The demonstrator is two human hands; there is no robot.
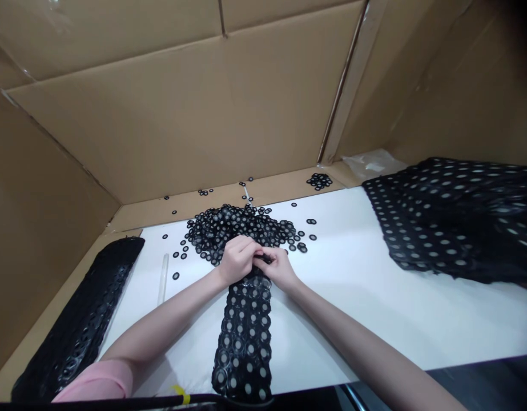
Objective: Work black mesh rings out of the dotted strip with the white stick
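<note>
A strip of black rubber sheet (244,337), covered in rows of molded rings with round pale holes, lies from the table's near edge up to my hands. My left hand (240,260) is closed at the strip's far end, fingertips pressed together. My right hand (279,268) pinches a dark piece of the strip's end between thumb and forefinger, touching my left fingertips. What lies between the left fingers is mostly hidden. Just beyond both hands spreads a heap of loose black rubber rings (229,222), with stray ones around it.
A stack of black sheets (79,319) lies at the left. Large perforated black sheets (451,228) are piled at the right. A clear narrow strip (163,278) rests left of the heap. A small ring cluster (319,181) and clear plastic (372,164) sit by the cardboard wall (194,120).
</note>
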